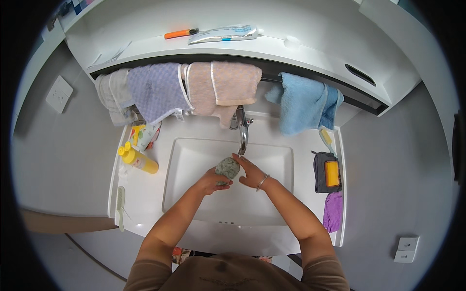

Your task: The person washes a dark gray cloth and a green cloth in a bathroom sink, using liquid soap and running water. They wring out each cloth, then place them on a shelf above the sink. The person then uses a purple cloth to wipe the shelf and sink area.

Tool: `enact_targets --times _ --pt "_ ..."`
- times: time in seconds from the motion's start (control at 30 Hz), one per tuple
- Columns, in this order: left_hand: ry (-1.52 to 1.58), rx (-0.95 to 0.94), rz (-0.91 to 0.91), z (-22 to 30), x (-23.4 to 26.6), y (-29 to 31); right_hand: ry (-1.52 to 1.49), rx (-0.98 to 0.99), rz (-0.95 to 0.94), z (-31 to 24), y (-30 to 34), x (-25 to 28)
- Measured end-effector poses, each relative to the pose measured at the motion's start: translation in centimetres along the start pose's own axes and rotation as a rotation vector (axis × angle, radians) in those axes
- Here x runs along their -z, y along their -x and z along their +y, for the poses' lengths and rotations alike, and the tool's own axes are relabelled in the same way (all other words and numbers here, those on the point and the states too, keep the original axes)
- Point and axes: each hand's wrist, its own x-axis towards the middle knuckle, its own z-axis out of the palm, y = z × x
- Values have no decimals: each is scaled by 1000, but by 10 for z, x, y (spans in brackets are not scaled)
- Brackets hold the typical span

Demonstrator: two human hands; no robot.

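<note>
The grey-green lump (227, 167) is over the basin (194, 208), just near of the tap's spout. The left hand (212, 182) grips it from the left and near side, fingers curled around its near edge and pointing right; that forearm slants in from the near left. The right hand (251, 173) is open at the lump's right, fingers stretched toward the far left, thumb spread away from them; I cannot tell whether its fingertips touch the lump. A bracelet (262, 182) circles the right wrist, and this forearm slants in from the near right. The 2 elbows are bent and spread wide.

The tap (242, 130) stands at the basin's far side, its spout just beside the right fingertips. Left of the basin are a yellow bottle (141, 161) and, nearer, a pale comb (120, 206). To the right, an orange-yellow block (332, 173) lies on a grey cloth (320, 182), with a purple cloth (333, 212) nearer. At the far side hang a lilac towel (156, 89), a pink towel (233, 82) and, farther right, a blue towel (303, 104).
</note>
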Motion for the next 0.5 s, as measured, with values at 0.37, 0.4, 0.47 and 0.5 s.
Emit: enact_targets --times 0.37,0.4,0.47,0.5 --pt "-786 159 -325 43 -53 9 377 -54 -57 -58 37 37" --pt "-841 128 -301 43 -58 8 355 -132 -90 -56 35 36" --pt "-953 63 -249 43 -65 6 328 -205 -120 -46 30 36" --pt "-952 44 -220 42 -67 3 322 -201 -118 -38 27 35"
